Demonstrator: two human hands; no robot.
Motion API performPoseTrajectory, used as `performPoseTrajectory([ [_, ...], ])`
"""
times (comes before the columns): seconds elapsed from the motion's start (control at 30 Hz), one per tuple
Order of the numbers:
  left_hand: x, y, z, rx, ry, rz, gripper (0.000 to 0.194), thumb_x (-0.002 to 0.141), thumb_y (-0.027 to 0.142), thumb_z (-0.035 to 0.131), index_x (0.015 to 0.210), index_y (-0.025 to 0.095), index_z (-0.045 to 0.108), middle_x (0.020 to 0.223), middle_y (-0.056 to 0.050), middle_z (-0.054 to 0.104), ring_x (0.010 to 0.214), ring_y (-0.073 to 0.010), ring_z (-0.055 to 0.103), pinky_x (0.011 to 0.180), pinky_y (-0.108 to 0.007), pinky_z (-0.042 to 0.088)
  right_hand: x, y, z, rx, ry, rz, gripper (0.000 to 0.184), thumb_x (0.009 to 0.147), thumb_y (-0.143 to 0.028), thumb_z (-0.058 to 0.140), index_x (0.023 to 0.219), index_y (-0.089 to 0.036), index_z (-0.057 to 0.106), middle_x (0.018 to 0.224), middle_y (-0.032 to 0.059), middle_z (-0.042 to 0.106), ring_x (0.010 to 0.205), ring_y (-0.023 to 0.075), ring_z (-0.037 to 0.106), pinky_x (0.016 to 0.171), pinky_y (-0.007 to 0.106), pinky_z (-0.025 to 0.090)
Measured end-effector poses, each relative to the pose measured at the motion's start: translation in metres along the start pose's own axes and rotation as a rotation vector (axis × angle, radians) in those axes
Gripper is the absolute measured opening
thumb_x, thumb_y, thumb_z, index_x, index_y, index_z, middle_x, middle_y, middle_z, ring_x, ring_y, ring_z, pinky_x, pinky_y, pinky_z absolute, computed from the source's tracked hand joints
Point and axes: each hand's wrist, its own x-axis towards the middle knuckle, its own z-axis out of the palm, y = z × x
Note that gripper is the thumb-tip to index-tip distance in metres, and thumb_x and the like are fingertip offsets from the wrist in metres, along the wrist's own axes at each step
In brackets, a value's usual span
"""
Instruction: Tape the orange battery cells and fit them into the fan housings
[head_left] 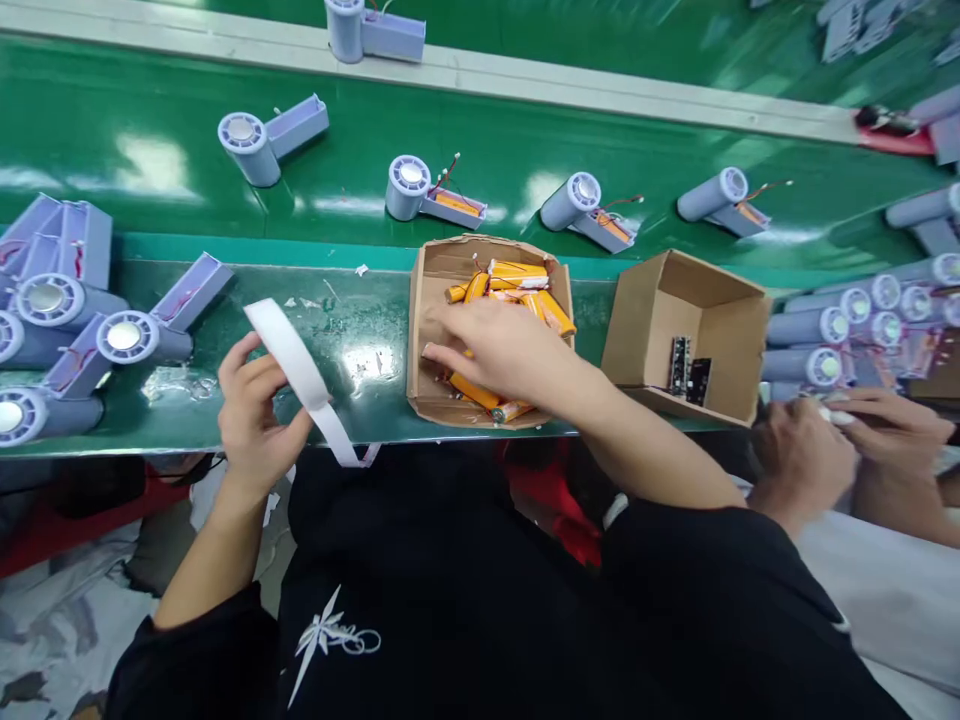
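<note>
Orange cylindrical cells (519, 275) lie at mixed angles inside the cardboard box (417, 335), directly beneath our right hand (504, 345), the nearer one; we cannot tell whether its curled grasp contains a cell. Left of this box, our left hand (259, 425) clasps a white tape roll (289, 350), tail hanging.

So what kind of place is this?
It looks like a factory, probably an assembly line. Lots of matching pale-purple plastic devices are spread along a long, shiny green surface, and an open brown cardboard box holds a pile of orange wired cylinders.
</note>
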Motion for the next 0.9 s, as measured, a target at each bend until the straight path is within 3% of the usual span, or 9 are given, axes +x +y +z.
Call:
performPoseTrajectory([
  [0.1, -0.005, -0.006, 0.010, 0.028, -0.086, -0.015, 0.029, 0.092, 0.031, 0.081, 0.116, 0.029, 0.065, 0.112, -0.002, 0.079, 0.108, -0.0277, 0.076, 0.120, -0.065, 0.051, 0.023, 0.017, -0.005, -0.166, -0.165, 0.073, 0.035, 0.107, -0.039, 0.065, 0.122, -0.010, 0.078, 0.110, 0.0208, 0.082, 0.099, 0.0344, 0.076, 0.083, 0.040, 0.049],
  [0.2, -0.005, -0.008, 0.016, 0.021, -0.113, -0.011, 0.030, 0.091, 0.028, 0.081, 0.117, 0.029, 0.066, 0.113, -0.003, 0.079, 0.110, -0.0280, 0.076, 0.119, -0.062, 0.051, 0.026, 0.028, -0.016, 0.045, -0.229, 0.006, 0.032, 0.107, -0.034, 0.062, 0.129, -0.018, 0.079, 0.102, 0.0112, 0.084, 0.089, 0.0269, 0.076, 0.082, 0.038, 0.053],
  [0.27, -0.003, -0.004, 0.015, 0.005, -0.110, 0.037, 0.035, 0.089, 0.023, 0.083, 0.120, 0.030, 0.067, 0.113, -0.003, 0.080, 0.110, -0.0277, 0.075, 0.118, -0.060, 0.050, 0.014, 0.033, -0.028, 0.280, -0.044, -0.026, 0.038, 0.107, -0.036, 0.063, 0.141, -0.023, 0.075, 0.107, 0.0067, 0.084, 0.091, 0.0237, 0.076, 0.086, 0.038, 0.058],
  [0.33, -0.001, 0.004, 0.012, 0.034, -0.116, 0.095, 0.038, 0.089, 0.018, 0.082, 0.121, 0.031, 0.067, 0.112, -0.002, 0.080, 0.108, -0.0267, 0.073, 0.114, -0.057, 0.050, -0.002, 0.034, -0.037, 0.479, 0.274, -0.027, 0.040, 0.107, -0.043, 0.063, 0.143, -0.027, 0.073, 0.118, 0.0040, 0.082, 0.102, 0.0234, 0.077, 0.092, 0.040, 0.062],
  [0.43, -0.001, 0.020, 0.005, 0.140, -0.167, 0.162, 0.042, 0.088, 0.014, 0.082, 0.124, 0.032, 0.068, 0.111, -0.003, 0.080, 0.111, -0.0276, 0.068, 0.105, -0.052, 0.051, -0.024, 0.023, -0.034, 0.689, 0.783, 0.007, 0.036, 0.106, -0.058, 0.065, 0.129, -0.032, 0.074, 0.115, 0.0017, 0.079, 0.111, 0.0257, 0.079, 0.091, 0.042, 0.067],
  [0.5, 0.000, 0.030, 0.002, 0.182, -0.214, 0.199, 0.049, 0.087, 0.013, 0.083, 0.129, 0.034, 0.071, 0.111, -0.004, 0.080, 0.116, -0.0298, 0.064, 0.101, -0.049, 0.051, -0.030, 0.010, -0.022, 0.792, 0.994, 0.008, 0.036, 0.100, -0.063, 0.074, 0.120, -0.034, 0.072, 0.107, 0.0012, 0.078, 0.106, 0.0267, 0.081, 0.084, 0.041, 0.070],
  [0.6, 0.004, 0.042, 0.001, 0.188, -0.280, 0.276, 0.056, 0.088, 0.012, 0.084, 0.138, 0.035, 0.071, 0.110, -0.004, 0.082, 0.116, -0.0290, 0.061, 0.096, -0.045, 0.051, -0.029, -0.010, 0.004, 0.790, 1.119, 0.041, 0.040, 0.095, -0.064, 0.080, 0.117, -0.034, 0.066, 0.108, 0.0025, 0.077, 0.109, 0.0290, 0.081, 0.085, 0.045, 0.072],
  [0.73, 0.013, 0.051, 0.004, 0.166, -0.340, 0.397, 0.052, 0.096, 0.012, 0.080, 0.142, 0.032, 0.069, 0.112, -0.001, 0.083, 0.098, -0.0206, 0.064, 0.091, -0.037, 0.052, -0.020, -0.023, 0.035, 0.699, 1.223, 0.065, 0.035, 0.099, -0.062, 0.075, 0.115, -0.032, 0.066, 0.106, 0.0048, 0.077, 0.108, 0.0307, 0.081, 0.093, 0.054, 0.071],
  [0.9, 0.018, 0.052, 0.003, 0.156, -0.346, 0.406, 0.056, 0.095, 0.012, 0.081, 0.147, 0.030, 0.067, 0.107, 0.000, 0.084, 0.086, -0.0188, 0.061, 0.084, -0.035, 0.054, -0.024, -0.033, 0.058, 0.782, 1.249, -0.068, 0.020, 0.095, -0.037, 0.087, 0.108, -0.030, 0.073, 0.100, 0.0031, 0.079, 0.088, 0.0234, 0.081, 0.081, 0.043, 0.072],
])
